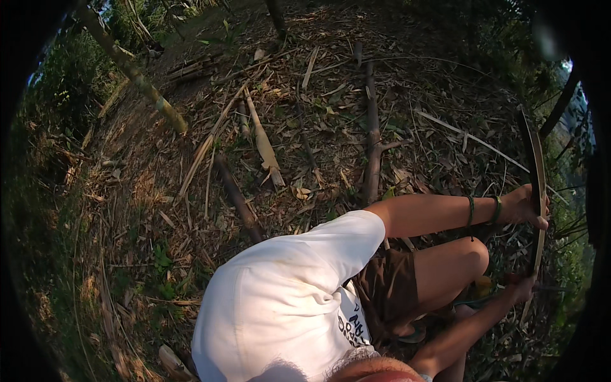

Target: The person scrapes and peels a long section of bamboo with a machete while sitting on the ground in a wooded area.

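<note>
Neither my left hand nor my right hand shows. A person in a white T-shirt [273, 293] and brown shorts [388, 286] squats at the lower middle, facing right. One of this person's hands [523, 205], with green cords on its forearm, grips a long curved strip [540, 172] at about mid-length. The strip looks like split bamboo and stands nearly upright in the picture. The person's other hand [523, 290] is at the strip's lower part. Whether that hand also holds a tool is too dark to tell.
Dry leaves litter the ground [254, 95]. A forked branch [372, 140], a dark log [237, 197] and a pale split piece [263, 140] lie beyond the person. A slanting trunk [137, 76] stands at upper left. A thin pale stick [471, 137] reaches toward the strip. Foliage borders both sides.
</note>
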{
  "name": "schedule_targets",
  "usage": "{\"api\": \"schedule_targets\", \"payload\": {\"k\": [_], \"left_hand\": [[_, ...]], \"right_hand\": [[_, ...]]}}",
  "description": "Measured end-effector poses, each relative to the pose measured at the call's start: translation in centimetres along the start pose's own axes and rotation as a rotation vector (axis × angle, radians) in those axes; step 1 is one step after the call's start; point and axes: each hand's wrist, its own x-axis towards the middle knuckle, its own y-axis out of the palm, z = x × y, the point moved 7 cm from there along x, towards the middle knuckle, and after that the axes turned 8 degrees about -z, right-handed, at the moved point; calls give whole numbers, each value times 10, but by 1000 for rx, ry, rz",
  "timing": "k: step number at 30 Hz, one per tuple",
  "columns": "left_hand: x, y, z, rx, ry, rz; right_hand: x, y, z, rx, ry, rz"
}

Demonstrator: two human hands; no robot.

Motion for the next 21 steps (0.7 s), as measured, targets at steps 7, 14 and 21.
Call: {"api": "schedule_targets", "payload": {"k": [7,14,21], "left_hand": [[-9,38,55,140,-158,-111],[-24,58,86,259,-187,53],[-59,63,79,276,-68,-26]], "right_hand": [[-20,-70,0,-19,31,-125],[-53,-107,-16,17,38,-203],[-46,-125,-27,194,80,-222]]}}
